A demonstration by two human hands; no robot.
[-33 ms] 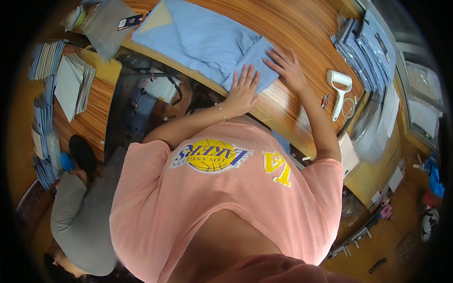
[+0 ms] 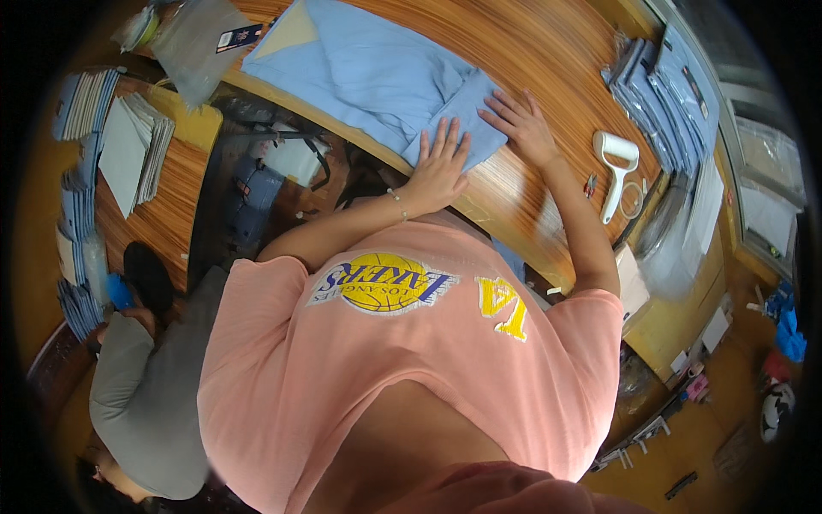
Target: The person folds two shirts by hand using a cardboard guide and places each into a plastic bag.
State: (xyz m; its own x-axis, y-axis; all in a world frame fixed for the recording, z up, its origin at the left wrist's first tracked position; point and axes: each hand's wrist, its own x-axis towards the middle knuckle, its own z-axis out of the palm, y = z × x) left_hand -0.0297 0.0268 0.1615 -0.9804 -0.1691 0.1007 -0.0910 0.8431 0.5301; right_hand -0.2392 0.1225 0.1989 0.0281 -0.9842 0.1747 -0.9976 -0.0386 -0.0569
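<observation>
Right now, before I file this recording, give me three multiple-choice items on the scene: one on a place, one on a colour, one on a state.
1. Where does the white plastic lint roller lie?
A. on the wooden table, right of the hands
B. on the folded garment
C. on the floor

2. What colour is the folded cloth garment?
A. red
B. light blue
C. black

3. How do the left hand and right hand rest?
A. clenched in fists
B. raised off the table
C. flat, fingers spread, on the garment's edge

Answers: 1 A, the roller sits on bare wood. 2 B, the cloth is pale blue. 3 C, both palms press down, open.
</observation>
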